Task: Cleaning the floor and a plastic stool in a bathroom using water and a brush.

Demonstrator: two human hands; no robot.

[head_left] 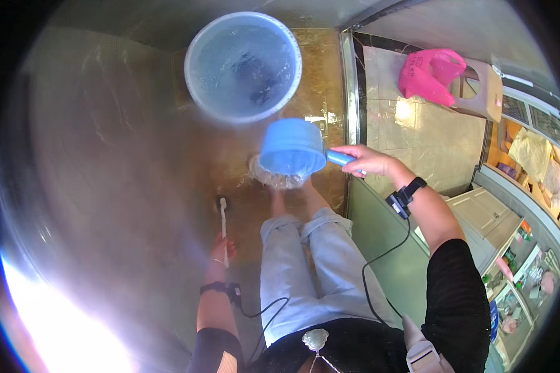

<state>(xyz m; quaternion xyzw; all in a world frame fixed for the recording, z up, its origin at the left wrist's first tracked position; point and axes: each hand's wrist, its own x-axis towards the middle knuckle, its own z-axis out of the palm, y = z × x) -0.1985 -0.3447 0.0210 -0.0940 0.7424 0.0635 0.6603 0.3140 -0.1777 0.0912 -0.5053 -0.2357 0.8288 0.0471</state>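
Note:
My right hand [367, 160] grips the handle of a blue plastic dipper [291, 144]. The dipper is tipped over, and water [282, 179] spills from its mouth onto the wet floor [322, 98] around my feet. In my left hand [222, 247] is the white handle of a long brush [223, 219]; its dark head points at the floor. Beyond the dipper stands a round, pale-blue basin [191, 70] holding rippling water. My feet are mostly hidden behind the dipper and the splash.
A metal door track [351, 88] runs along the right side, beside a greenish panel [378, 233]. Past it, a pink plastic bag [420, 77] hangs over a beige stool [487, 91]. A cabinet [483, 210] stands lower right. Cables [366, 275] trail from both wrist straps.

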